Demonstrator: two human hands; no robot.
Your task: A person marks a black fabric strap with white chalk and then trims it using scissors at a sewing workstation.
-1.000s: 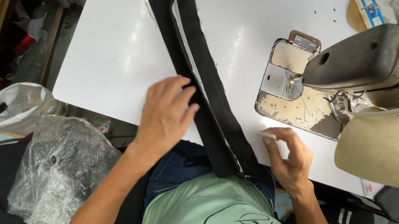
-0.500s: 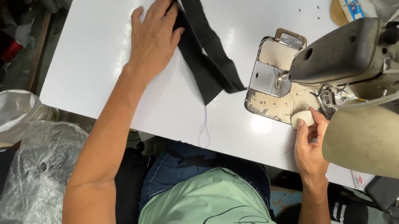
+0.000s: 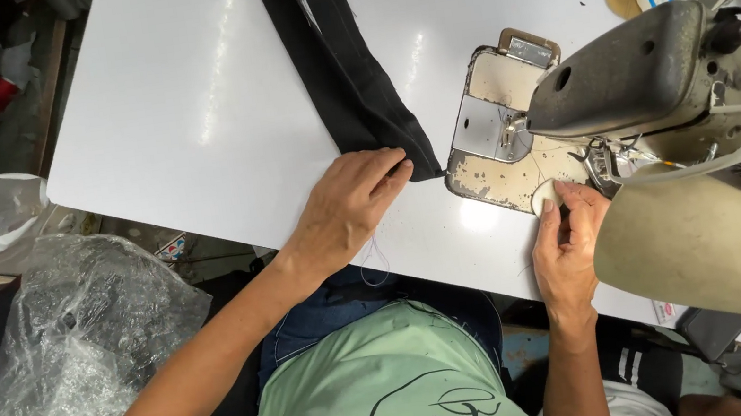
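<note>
Head view: the left hand [image 3: 347,209] has come back from the table's far side to its near edge and lies flat, fingers together, on the black fabric strip [image 3: 353,77], whose end now sits beside the sewing machine [image 3: 659,84]. The right hand [image 3: 568,244] pinches something pale by the needle; what it is stays unclear.

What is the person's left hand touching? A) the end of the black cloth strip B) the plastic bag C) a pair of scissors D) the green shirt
A: the left hand lies flat on the white table with its fingertips on the near end of the black cloth strip, beside the sewing machine.
</note>
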